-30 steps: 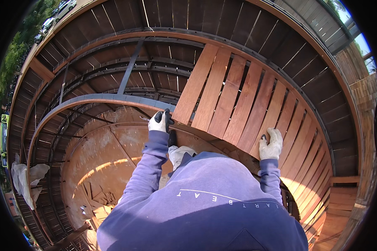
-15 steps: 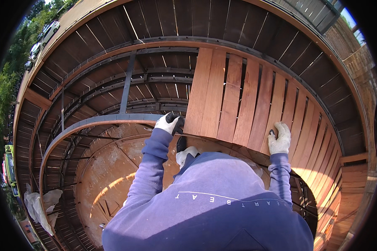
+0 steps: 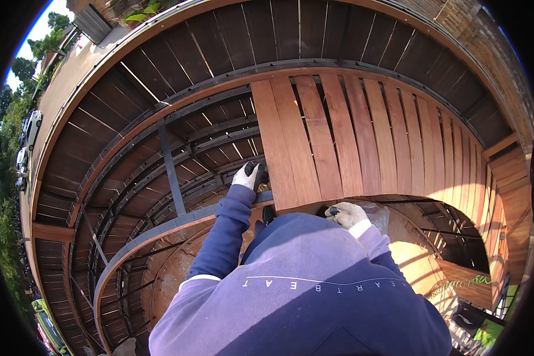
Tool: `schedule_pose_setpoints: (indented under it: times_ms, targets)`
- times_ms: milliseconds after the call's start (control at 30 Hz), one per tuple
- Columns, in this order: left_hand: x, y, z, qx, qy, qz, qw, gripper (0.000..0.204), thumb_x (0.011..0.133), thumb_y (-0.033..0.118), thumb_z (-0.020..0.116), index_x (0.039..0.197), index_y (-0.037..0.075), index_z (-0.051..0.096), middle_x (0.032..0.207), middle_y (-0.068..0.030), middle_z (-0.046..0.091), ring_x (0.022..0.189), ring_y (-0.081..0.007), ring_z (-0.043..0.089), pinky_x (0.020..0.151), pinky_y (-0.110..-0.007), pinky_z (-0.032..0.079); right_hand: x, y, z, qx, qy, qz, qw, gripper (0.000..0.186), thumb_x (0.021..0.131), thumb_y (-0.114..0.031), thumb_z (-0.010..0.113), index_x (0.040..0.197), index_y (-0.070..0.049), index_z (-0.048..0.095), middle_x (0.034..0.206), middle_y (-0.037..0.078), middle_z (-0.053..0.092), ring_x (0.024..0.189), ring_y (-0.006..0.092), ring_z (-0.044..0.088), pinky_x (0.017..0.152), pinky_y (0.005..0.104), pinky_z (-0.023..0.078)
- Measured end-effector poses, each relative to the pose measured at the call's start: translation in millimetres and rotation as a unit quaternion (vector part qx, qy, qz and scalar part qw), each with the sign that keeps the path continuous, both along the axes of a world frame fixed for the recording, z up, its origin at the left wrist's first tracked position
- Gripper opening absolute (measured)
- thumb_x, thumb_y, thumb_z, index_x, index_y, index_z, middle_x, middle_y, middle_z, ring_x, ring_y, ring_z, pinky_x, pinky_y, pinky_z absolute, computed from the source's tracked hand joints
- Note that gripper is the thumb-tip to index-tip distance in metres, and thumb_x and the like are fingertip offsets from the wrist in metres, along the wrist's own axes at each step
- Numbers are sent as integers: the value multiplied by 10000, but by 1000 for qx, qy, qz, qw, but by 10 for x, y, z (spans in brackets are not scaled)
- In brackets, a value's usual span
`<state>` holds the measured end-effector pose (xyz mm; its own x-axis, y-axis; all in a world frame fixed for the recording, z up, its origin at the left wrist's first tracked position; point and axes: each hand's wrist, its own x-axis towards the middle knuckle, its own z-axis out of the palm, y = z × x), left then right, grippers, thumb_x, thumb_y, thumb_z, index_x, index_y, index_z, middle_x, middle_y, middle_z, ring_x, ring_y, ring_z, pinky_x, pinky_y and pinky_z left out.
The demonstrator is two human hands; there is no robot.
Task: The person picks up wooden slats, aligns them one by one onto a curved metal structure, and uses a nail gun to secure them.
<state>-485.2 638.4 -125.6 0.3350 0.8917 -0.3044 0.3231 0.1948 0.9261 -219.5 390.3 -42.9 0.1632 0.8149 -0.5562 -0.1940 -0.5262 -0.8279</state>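
Observation:
My left hand, in a white glove with dark fingertips, is closed at the left edge of the leftmost reddish wooden board. Its fingertips are partly hidden against that edge. A second board lies tight beside the first, and several more fan out to the right with dark gaps between them. In a similar glove, my right hand is curled just below the boards' near edge, close to my body. Whatever its fingers may hold is hidden.
A curved metal rail runs left from the boards, with a dark crossbar over an open frame. A tall slatted wall curves around the far side. Below lies a brown floor; a green coiled cord hangs at right.
My right hand has left the boards' top and drawn in below their near edge. My left hand has moved up along the leftmost board's edge. The view has turned.

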Motion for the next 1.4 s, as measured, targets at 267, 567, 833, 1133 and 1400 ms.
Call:
schedule_pose_setpoints:
  times_ms: [267, 567, 833, 1133, 1400]
  targets:
    - [162, 46, 364, -200, -9, -151, 968, 462, 862, 332, 699, 1151, -18, 617, 1045, -123, 676, 923, -228, 667, 835, -332, 544, -553, 67, -188, 51, 81, -250, 964, 275, 947, -104, 453, 1143, 52, 566, 987, 157, 663, 842, 208, 660, 707, 303, 560]
    - [244, 190, 246, -300, -166, -137, 929, 456, 869, 214, 699, 1197, -66, 553, 1125, -188, 645, 990, -292, 666, 891, -377, 556, -962, 95, -269, 83, 81, -66, 991, 383, 888, -148, 464, 1201, 45, 569, 1020, 118, 656, 898, 168, 625, 838, 290, 503]
    - [231, 147, 277, -245, -108, -121, 956, 256, 844, 142, 726, 1017, -26, 643, 966, -134, 691, 855, -244, 689, 775, -326, 577, -1071, 370, -103, 47, 18, 21, 999, 271, 847, -126, 475, 1014, 38, 612, 860, 51, 616, 763, 107, 546, 720, 253, 451]
    - [97, 136, 619, -216, -78, -108, 967, 161, 822, 165, 760, 803, 58, 641, 909, -99, 700, 824, -202, 681, 740, -297, 549, -1115, 537, -275, 19, -42, 58, 997, 146, 849, -105, 509, 814, 5, 597, 769, 37, 585, 693, 104, 516, 664, 281, 437]
    - [117, 126, 690, -200, -71, -125, 969, 175, 825, 161, 758, 760, 65, 628, 943, -112, 704, 837, -190, 679, 745, -294, 544, -1150, 447, -540, 35, 44, -38, 998, 155, 861, -80, 507, 843, 48, 593, 776, 47, 601, 713, 115, 545, 676, 264, 452]
